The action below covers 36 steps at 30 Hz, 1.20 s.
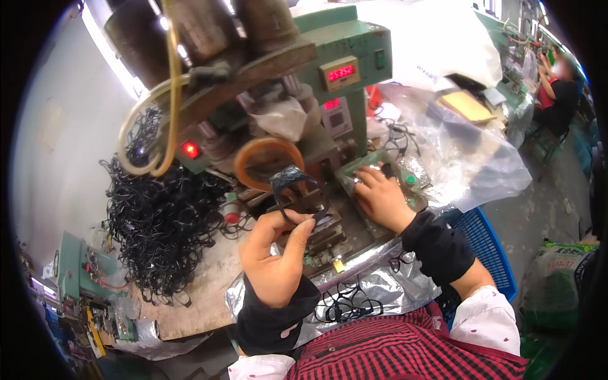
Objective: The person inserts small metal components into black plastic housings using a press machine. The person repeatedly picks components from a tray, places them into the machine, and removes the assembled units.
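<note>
A thin black looped band (288,177) is pinched between the thumb and fingers of my left hand (275,259). It stands raised in front of the press machine (304,117), above a small metal fixture (324,237). Its exact kind is hard to make out. My right hand (383,199) lies with fingers apart on a greenish control box (415,201), just left of a green button (411,180). Part of the box is hidden beneath that hand. An orange-brown ring (269,163) sits on the press behind the band.
A large heap of black looped parts (158,221) covers the table's left side. More black loops (348,303) lie on silver foil near my apron. A clear plastic bag (468,152) and a blue basket (484,247) are at right. Another person (557,95) sits far right.
</note>
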Tool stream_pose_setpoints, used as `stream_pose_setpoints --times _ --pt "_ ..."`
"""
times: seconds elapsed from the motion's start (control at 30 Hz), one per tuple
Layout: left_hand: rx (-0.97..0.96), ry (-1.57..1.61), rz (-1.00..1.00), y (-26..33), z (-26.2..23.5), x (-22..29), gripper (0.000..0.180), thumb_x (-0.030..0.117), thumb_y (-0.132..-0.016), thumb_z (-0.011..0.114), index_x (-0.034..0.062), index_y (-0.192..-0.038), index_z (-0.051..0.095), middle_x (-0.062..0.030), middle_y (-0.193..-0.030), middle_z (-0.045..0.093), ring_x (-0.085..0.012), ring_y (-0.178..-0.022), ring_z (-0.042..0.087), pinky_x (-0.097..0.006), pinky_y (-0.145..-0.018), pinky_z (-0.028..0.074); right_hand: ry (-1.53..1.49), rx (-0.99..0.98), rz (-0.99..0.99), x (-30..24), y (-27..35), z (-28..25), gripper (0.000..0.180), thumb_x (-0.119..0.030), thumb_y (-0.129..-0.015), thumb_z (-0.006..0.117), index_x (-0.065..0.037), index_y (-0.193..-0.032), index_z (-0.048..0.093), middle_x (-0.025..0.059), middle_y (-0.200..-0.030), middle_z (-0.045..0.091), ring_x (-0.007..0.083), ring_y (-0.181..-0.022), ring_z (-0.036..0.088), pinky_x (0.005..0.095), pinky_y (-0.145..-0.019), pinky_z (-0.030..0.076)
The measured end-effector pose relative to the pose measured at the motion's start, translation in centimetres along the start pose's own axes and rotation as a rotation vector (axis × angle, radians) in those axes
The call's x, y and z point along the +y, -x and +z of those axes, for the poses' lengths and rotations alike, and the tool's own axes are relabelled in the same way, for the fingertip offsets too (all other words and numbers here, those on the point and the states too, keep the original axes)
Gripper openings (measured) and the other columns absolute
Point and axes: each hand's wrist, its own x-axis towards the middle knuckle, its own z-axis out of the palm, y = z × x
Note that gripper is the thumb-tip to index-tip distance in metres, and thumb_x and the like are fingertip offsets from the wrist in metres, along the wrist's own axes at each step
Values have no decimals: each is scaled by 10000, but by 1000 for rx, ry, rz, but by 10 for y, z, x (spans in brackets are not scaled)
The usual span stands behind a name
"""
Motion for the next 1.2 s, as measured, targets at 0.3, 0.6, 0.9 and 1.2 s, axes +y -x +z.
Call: stream_pose_setpoints --times 0.3,0.6,0.9,1.2 --pt "815 -429 212 47 -115 -49 115 -8 -936 590 -13 -1048 619 -100 -981 673 -175 -923 632 -270 -837 488 -1225 626 853 9 40 -15 154 -94 -964 591 -11 -1085 636 17 -954 656 81 -853 586 224 -774 465" --pt "163 -1231 160 -36 -153 -152 156 139 -755 746 78 -898 732 -85 -969 679 -297 -931 583 -388 -830 482 -1117 548 647 -30 -13 9 131 -54 -954 601 4 -1062 648 3 -942 652 70 -874 585 218 -788 461" --pt "557 -732 214 5 -170 -219 124 111 -915 670 4 -975 692 -109 -954 705 -213 -801 651 -323 -742 503 -567 492 697 -10 75 -48 106 -8 -895 628 10 -989 675 33 -895 658 112 -860 589 241 -811 449" --pt "455 -67 -18 -5 -115 -137 135 137 -1005 556 15 -1054 587 -31 -878 620 -100 -721 590 -232 -661 472 -801 345 201 -88 -35 -53 167 20 -798 673 -3 -959 711 132 -892 683 251 -839 661 322 -772 505"
